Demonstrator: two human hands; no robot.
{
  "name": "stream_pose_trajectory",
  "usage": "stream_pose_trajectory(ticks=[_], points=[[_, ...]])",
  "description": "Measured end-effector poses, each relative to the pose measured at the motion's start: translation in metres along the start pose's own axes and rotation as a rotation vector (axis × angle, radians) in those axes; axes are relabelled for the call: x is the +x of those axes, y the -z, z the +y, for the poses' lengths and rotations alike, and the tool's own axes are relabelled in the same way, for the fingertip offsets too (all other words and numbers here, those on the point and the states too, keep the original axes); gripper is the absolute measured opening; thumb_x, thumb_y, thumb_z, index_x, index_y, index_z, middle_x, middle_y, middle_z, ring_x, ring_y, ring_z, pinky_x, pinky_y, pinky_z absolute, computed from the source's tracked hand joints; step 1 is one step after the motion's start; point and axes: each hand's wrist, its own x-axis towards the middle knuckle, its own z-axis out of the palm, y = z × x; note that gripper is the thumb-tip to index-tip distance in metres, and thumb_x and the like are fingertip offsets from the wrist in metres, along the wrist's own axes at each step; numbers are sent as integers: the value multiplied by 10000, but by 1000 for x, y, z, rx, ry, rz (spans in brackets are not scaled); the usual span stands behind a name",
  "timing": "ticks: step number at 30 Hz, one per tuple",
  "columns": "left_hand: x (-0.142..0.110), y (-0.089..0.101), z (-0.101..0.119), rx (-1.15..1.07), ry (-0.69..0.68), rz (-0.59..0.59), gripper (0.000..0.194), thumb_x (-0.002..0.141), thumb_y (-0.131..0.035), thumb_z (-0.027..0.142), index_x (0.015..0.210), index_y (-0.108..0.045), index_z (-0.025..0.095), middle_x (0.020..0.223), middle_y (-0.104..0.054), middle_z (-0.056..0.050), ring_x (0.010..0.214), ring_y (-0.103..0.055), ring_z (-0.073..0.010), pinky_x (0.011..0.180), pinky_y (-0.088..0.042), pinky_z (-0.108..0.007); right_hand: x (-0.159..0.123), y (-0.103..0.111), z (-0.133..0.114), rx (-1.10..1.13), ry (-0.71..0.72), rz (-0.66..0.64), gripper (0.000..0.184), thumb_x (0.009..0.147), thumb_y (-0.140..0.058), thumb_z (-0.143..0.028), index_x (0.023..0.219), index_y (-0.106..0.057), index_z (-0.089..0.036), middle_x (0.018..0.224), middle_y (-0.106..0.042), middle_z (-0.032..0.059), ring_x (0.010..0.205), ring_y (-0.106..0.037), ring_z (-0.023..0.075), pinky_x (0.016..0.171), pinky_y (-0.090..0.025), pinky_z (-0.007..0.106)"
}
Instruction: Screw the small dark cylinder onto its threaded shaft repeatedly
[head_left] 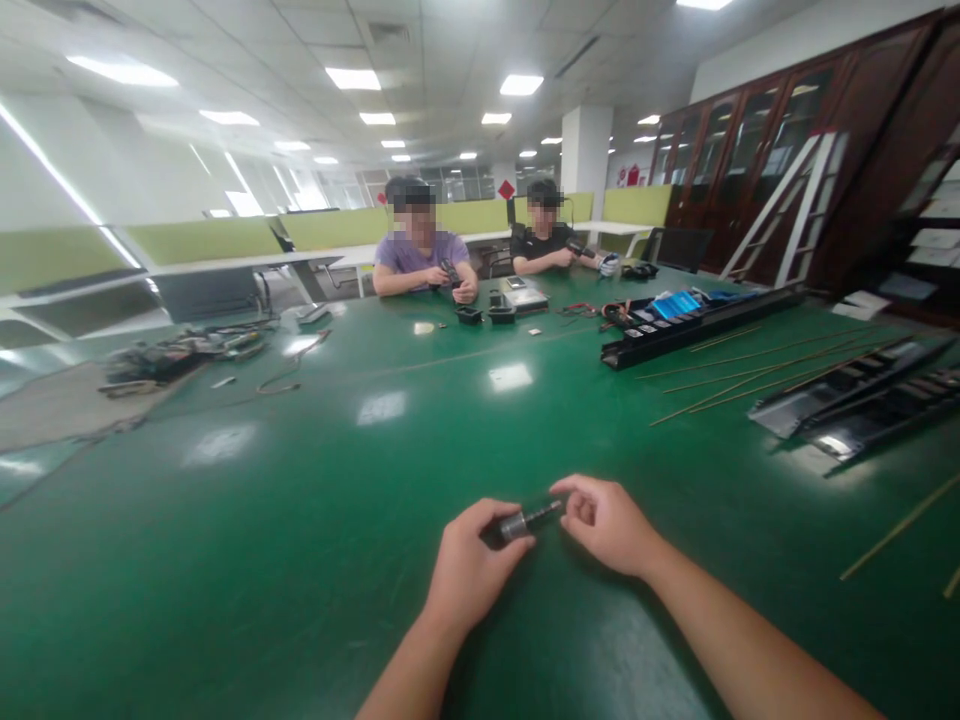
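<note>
Left hand point(480, 565) is closed around a small metal cylinder point(514, 527), thumb on the near side and fingers beyond, apparently gripping the thick body so that the slim shaft point(544, 515) sticks out toward the other hand. Right hand point(611, 525) is partly curled, index finger and thumb a little apart by the shaft's tip, probably to meet it there; blur hides whether they touch it. Both hands are above the near part of a green tabletop point(262, 560), which likely lets the piece be worked close to the body. Farther right lie thin yellowish rods point(742, 377), perhaps laid flat because of their length, and long black channels point(701, 325), one beside a blue pack point(677, 304). Across the table, a person in a purple shirt point(421, 250) and a person in a black shirt point(541, 242) handle dark parts.
</note>
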Motion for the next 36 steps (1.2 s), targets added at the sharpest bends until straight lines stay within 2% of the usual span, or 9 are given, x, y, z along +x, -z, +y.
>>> stream_pose_trajectory(ticks=[8,12,18,29,36], points=[[1,1,-2,34,-12,-9,226,714,-780,263,929,-716,231,930,-715,-18,863,-655,-219,797,-499,-320,-1,0,-4,-19,13,-5,402,705,-672,-156,1102,-674,-216,751,-663,-23,524,-507,96,578,-426,229],[0,-1,-1,39,-27,-29,240,717,-788,250,946,-715,247,941,-716,-5,880,-651,-211,807,-489,-310,-2,-1,-4,-20,24,-2,444,683,-695,-159,1124,-671,-208,720,-646,-16,554,-525,117,571,-430,237],[0,-3,3,39,-100,-25,243,734,-763,240,971,-714,227,951,-713,-34,885,-647,-210,804,-485,-308,-3,-5,-1,93,37,-48,434,698,-661,-122,1127,-653,-188,976,-689,50,650,-587,124,630,-484,251],[-3,-1,5,58,-124,-58,228,754,-764,276,975,-715,249,941,-714,-9,878,-652,-189,797,-481,-285,-3,-6,-5,59,96,-69,309,724,-664,-133,1023,-701,-205,933,-689,44,690,-594,148,632,-472,260],[-3,-3,6,60,-174,-75,215,773,-749,287,980,-709,248,946,-712,-10,879,-653,-185,800,-485,-282,-3,-5,-12,48,105,-90,316,723,-668,-120,1022,-716,-212,930,-702,42,753,-619,166,664,-475,258]])
